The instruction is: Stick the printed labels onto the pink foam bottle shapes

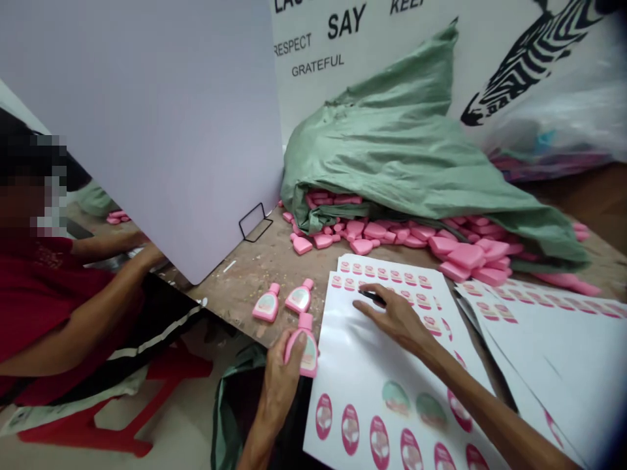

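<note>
Near the table's front edge, my left hand [283,375] is wrapped round a pink bottle [307,358] with a pale green label on its front. My right hand [389,314] is over the upper part of a white sticker sheet [360,346], a small dark object [372,297] pinched between its fingers. Small pink stickers line the top of the sheet, and larger oval pink ones run along its bottom. Two labelled pink bottles, one on the left [266,303] and one on the right [300,297], lie on the table just beyond my left hand.
A green sack [392,150] spills many pink bottles [465,256] at the back. More sticker sheets [553,346] lie at right. A pale divider panel [196,130] with a black wire stand [256,223] rises at left. Beyond it, a person in red [44,294] works.
</note>
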Available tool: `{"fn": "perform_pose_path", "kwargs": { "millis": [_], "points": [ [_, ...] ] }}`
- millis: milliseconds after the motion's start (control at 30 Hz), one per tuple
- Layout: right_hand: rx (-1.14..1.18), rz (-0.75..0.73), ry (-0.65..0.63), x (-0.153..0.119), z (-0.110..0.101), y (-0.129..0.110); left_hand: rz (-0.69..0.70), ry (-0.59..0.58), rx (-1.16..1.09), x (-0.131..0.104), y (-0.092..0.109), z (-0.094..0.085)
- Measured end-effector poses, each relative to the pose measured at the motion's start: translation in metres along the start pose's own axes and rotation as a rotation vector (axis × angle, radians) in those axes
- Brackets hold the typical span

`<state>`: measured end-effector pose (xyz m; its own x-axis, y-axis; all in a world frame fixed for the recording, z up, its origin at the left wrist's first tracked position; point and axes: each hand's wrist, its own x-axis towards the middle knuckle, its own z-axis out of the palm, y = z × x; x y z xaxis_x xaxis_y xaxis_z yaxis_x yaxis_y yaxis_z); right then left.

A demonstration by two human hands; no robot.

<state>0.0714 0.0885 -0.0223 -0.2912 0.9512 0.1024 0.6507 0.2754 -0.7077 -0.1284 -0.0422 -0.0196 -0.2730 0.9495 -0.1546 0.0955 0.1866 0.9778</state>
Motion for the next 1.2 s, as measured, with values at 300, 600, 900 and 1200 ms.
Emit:
{"fn": "perform_pose_path", "kwargs": {
  "millis": [300,600,900,1200],
  "points": [
    [-0.381,-0.064,0.05,0.159,0.086,-0.056,0.189,0.386,0.765,0.045,-0.035,-0.008],
    [-0.349,-0.046,0.004,0.112,0.06,-0.065,0.293,0.378,0.236,0.03,0.002,-0.005],
    [0.103,-0.119,-0.051,-0.078,-0.008,-0.043,-0.041,0.084,-0.269,0.001,0.028,0.056],
    [-0.345,-0.133,0.215,-0.139,-0.02,0.028,-0.17,-0.314,-0.143,-0.037,0.012,0.076]
  ]
}}
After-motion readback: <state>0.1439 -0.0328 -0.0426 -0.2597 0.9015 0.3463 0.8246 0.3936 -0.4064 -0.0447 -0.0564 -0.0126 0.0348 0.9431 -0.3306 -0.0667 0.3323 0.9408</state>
